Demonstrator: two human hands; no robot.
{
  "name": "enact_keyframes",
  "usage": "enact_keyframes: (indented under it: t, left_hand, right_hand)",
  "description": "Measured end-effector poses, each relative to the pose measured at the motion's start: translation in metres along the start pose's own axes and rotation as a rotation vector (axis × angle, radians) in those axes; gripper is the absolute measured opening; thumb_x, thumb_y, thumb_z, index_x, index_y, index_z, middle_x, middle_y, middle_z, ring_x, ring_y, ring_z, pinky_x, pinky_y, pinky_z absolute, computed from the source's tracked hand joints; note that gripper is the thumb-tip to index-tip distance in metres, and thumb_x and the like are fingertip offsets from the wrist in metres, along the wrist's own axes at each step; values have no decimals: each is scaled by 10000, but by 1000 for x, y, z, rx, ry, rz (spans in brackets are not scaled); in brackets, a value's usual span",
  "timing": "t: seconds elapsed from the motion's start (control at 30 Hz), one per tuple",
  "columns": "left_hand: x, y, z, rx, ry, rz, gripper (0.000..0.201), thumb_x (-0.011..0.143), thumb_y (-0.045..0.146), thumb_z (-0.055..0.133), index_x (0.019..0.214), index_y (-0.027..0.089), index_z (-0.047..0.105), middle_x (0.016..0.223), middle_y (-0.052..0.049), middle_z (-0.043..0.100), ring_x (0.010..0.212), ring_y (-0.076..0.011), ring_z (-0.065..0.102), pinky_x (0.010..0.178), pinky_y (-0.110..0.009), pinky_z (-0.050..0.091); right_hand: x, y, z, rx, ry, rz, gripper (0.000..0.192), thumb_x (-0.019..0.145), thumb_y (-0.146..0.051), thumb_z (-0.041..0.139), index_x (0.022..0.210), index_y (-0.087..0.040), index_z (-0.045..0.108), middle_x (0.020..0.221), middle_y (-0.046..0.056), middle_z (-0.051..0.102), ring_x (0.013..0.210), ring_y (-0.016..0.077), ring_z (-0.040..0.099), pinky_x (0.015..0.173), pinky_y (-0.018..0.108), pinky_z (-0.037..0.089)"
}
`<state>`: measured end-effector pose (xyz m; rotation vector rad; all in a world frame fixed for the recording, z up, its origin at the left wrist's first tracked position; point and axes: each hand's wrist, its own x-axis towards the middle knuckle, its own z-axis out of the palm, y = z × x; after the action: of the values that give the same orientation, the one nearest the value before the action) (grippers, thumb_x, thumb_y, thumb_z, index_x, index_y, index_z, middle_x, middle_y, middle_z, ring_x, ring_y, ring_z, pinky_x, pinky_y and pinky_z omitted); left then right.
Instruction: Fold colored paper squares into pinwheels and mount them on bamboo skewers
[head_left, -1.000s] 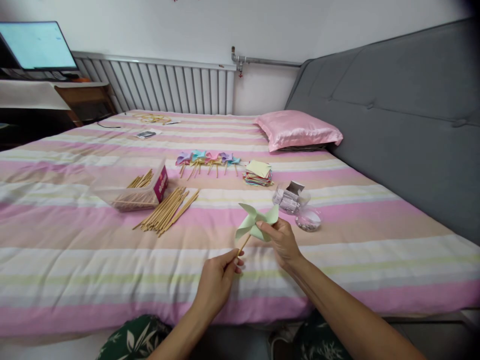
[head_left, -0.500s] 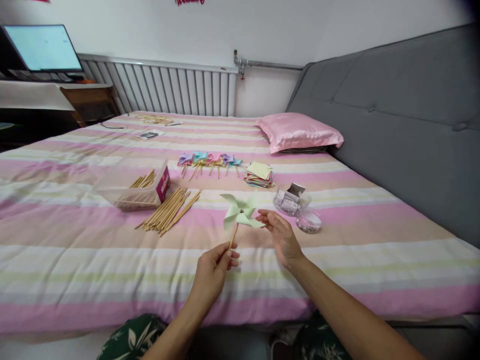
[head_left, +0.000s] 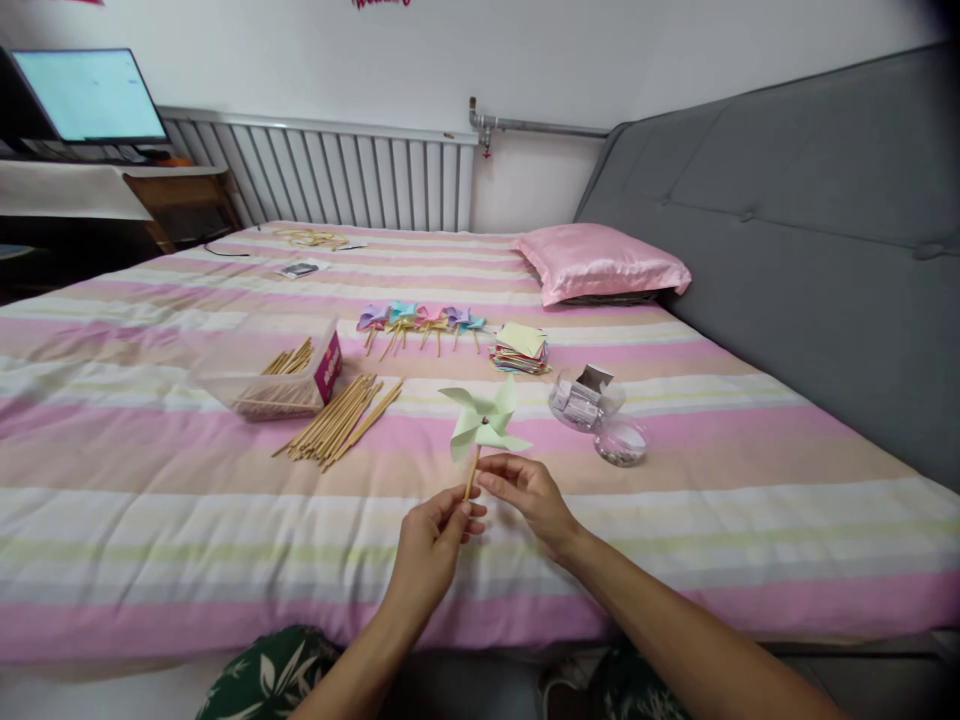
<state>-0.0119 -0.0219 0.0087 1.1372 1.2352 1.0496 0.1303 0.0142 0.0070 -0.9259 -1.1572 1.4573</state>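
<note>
Left hand [head_left: 433, 540] has its grip pinched shut on the thin wooden stick of a pale green paper pinwheel [head_left: 481, 421], held upright over the near part of the bed [head_left: 150, 520]. Right hand [head_left: 529, 493] sits just beside it – fingertips closed on the same stick, a bit higher up, right under the paper blades.

Further out on the striped cover: a loose bundle of wooden sticks [head_left: 337, 420], touching a clear box [head_left: 264, 375] with more sticks inside. Behind that, a row of finished pinwheels [head_left: 418, 320] next to a stack of coloured paper squares [head_left: 519, 348]. Two small clear tubs [head_left: 600, 415] sit to the right – contents too small to tell. Pink pillow [head_left: 600, 262] by the grey headboard.
</note>
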Motion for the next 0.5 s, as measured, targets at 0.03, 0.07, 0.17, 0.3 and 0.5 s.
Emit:
enact_keyframes:
  t: [0.03, 0.07, 0.17, 0.3, 0.5]
  left_hand:
    - [-1, -1, 1, -2, -11, -4, 354, 752, 338, 582, 990, 84, 644, 804, -99, 700, 675, -176, 644, 635, -283, 485]
    - [-1, -2, 3, -3, -22, -6, 363, 754, 342, 581, 1001, 84, 642, 811, -99, 700, 679, -177, 646, 639, -285, 488]
    - [-3, -4, 6, -4, -49, 1, 375, 765, 345, 567, 1034, 93, 633, 835, -94, 701, 700, -181, 649, 653, -287, 492]
    - [-4, -4, 7, 16, -55, 2, 368, 769, 353, 555, 1018, 94, 637, 821, -92, 701, 707, -190, 650, 664, -295, 495]
    - [-5, -6, 7, 127, -51, -5, 330, 752, 340, 562, 949, 95, 661, 737, -90, 698, 709, -210, 653, 687, -309, 494]
  right_hand:
    - [0, 0, 0, -18, -20, -5, 203, 661, -361, 729, 801, -214, 719, 794, 26, 689, 748, 167, 604, 740, 307, 460]
    - [0, 1, 0, -40, -40, -6, 197, 676, -373, 714, 784, -209, 721, 770, 24, 686, 728, 164, 600, 720, 303, 461]
    - [0, 3, 1, -100, -79, 7, 228, 704, -403, 682, 738, -180, 717, 693, 17, 663, 657, 147, 575, 641, 279, 444]
    - [1, 3, -1, -144, -93, -1, 269, 697, -420, 683, 693, -152, 708, 649, 17, 644, 628, 138, 558, 613, 264, 427]
    - [7, -2, -9, -148, 82, 3, 261, 671, -417, 696, 748, -170, 730, 716, 27, 684, 662, 143, 550, 671, 278, 428]
